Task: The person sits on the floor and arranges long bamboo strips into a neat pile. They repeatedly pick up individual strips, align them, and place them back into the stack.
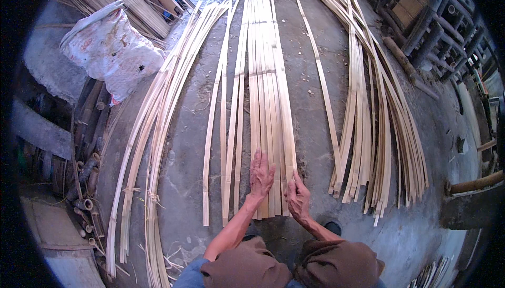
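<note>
Parts of the pale strips [270, 114] at frame centre are covered by the hands; their far stretch is washed out by glare. Their long axes are run from lower centre toward the top. The left hand [261, 176] is laid flat, fingers extended; the right hand [298, 197] is curled at the right edge, its grip indiscernible.
</note>
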A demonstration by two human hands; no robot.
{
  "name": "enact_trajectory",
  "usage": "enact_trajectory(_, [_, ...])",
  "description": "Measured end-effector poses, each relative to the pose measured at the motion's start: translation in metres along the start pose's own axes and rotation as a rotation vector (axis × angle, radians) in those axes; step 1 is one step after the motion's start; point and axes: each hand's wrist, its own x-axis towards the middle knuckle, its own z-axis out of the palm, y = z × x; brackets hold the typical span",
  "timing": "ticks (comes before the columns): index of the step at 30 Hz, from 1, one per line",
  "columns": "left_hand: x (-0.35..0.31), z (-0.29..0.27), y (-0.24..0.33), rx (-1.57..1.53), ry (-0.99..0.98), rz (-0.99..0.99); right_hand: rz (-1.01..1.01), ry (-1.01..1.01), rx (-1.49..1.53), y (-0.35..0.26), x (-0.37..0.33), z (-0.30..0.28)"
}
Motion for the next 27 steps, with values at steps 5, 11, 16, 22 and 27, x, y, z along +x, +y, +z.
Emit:
enact_trajectory(5, [-0.006,-0.008,-0.013,0.031,0.001,-0.048,0.122,-0.048,0.032,-0.014,-0.001,0.025])
enact_trajectory(11, [-0.013,-0.007,-0.019,0.066,-0.015,-0.021,0.12,-0.059,0.005,-0.001,0.0,0.028])
enact_trajectory(16, [-0.013,0.002,-0.017,0.111,-0.041,0.062,0.111,-0.025,0.028,0.011,-0.006,0.023])
enact_trajectory(22, [-0.01,0.017,-0.017,0.192,-0.159,0.175,0.119,-0.082,-0.167,0.029,0.001,0.014])
enact_trajectory(27, [-0.013,0.023,-0.027,0.292,-0.183,0.192,0.121,-0.196,-0.289,0.048,0.006,0.003])
